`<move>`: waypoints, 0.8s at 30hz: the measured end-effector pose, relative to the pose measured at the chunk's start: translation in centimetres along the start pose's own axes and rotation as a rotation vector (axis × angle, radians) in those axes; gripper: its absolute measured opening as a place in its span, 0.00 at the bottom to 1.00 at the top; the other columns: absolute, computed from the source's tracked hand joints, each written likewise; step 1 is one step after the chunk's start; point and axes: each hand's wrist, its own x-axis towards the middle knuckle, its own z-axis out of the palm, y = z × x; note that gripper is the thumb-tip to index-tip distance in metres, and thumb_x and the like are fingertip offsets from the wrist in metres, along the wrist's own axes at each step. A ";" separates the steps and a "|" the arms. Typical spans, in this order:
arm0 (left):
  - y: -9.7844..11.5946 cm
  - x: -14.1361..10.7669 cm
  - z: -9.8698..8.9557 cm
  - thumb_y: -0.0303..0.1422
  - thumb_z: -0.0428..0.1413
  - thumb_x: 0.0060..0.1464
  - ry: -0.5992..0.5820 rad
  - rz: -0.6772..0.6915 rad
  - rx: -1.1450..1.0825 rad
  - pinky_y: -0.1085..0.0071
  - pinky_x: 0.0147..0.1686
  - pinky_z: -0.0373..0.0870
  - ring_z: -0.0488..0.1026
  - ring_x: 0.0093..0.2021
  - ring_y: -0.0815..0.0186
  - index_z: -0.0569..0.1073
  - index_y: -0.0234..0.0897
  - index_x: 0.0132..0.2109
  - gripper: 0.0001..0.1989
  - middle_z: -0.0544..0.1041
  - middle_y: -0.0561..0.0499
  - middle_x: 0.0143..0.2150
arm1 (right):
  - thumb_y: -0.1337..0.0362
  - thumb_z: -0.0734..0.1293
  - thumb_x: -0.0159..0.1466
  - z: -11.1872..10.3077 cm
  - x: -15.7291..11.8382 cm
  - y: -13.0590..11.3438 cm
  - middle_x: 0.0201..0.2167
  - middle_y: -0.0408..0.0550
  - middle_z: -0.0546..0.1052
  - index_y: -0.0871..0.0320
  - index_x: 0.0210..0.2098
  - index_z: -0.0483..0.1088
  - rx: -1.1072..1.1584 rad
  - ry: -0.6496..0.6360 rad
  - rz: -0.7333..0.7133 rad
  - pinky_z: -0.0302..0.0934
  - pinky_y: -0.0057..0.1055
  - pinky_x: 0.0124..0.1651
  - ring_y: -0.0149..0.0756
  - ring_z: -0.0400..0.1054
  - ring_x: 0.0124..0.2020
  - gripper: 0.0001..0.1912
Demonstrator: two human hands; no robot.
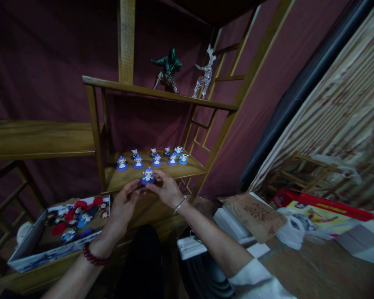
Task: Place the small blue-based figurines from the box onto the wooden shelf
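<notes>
A small purple-and-white figurine (148, 176) on a round purple base is held upright between my two hands, in front of the lower shelf (115, 182). My left hand (126, 204) has its fingers at the left side of the base. At the right side, the thumb and fingers of my right hand (166, 189) pinch the figurine. Behind it, several similar purple figurines (156, 160) stand in a row on the shelf. Further back are small dark-based figurines (153, 153), with blue-based ones (183, 159) at the right end.
An open box (34, 259) with several red and blue figurines sits at lower left. The upper shelf (162, 94) bears a green-clad figure (168, 70) and a clear deer statue (205, 74). At right lie a brown bag (255, 214), a plastic bag (291, 230) and a red box (324, 209).
</notes>
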 end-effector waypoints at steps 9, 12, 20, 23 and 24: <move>-0.4 0.1 -1.4 0.28 0.45 0.51 0.034 0.543 0.969 0.58 0.54 0.58 0.61 0.54 0.60 0.66 0.31 0.51 0.19 0.68 0.43 0.52 | 0.65 0.69 0.50 1.4 1.6 0.3 0.38 0.46 0.73 0.56 0.45 0.65 0.041 -0.026 -0.012 0.62 0.33 0.45 0.33 0.67 0.40 0.22; -0.4 0.1 -1.8 0.27 0.44 0.52 0.046 0.654 1.134 0.59 0.54 0.59 0.57 0.56 0.59 0.64 0.28 0.53 0.20 0.67 0.41 0.53 | 0.65 0.69 0.50 2.3 2.4 0.5 0.38 0.47 0.73 0.57 0.46 0.64 0.050 -0.029 -0.024 0.62 0.32 0.45 0.33 0.67 0.40 0.23; 0.0 0.3 -3.0 0.27 0.44 0.53 0.126 0.699 1.381 0.56 0.49 0.61 0.57 0.55 0.55 0.63 0.28 0.53 0.20 0.66 0.41 0.54 | 0.66 0.69 0.50 4.4 4.1 0.5 0.38 0.46 0.73 0.57 0.46 0.63 0.001 -0.070 -0.031 0.62 0.33 0.45 0.33 0.67 0.40 0.24; -0.2 0.4 -3.4 0.28 0.44 0.53 0.143 0.696 1.420 0.57 0.47 0.62 0.61 0.51 0.55 0.64 0.29 0.53 0.20 0.67 0.41 0.53 | 0.66 0.68 0.50 5.1 4.4 0.5 0.38 0.46 0.73 0.57 0.46 0.62 -0.016 -0.072 -0.016 0.61 0.33 0.45 0.33 0.67 0.40 0.24; -0.1 0.4 -3.4 0.28 0.44 0.53 0.146 0.697 1.430 0.58 0.47 0.62 0.61 0.50 0.56 0.64 0.28 0.53 0.20 0.67 0.41 0.53 | 0.66 0.68 0.50 5.3 4.5 0.5 0.38 0.46 0.73 0.57 0.46 0.62 -0.018 -0.072 -0.013 0.61 0.33 0.45 0.33 0.67 0.40 0.23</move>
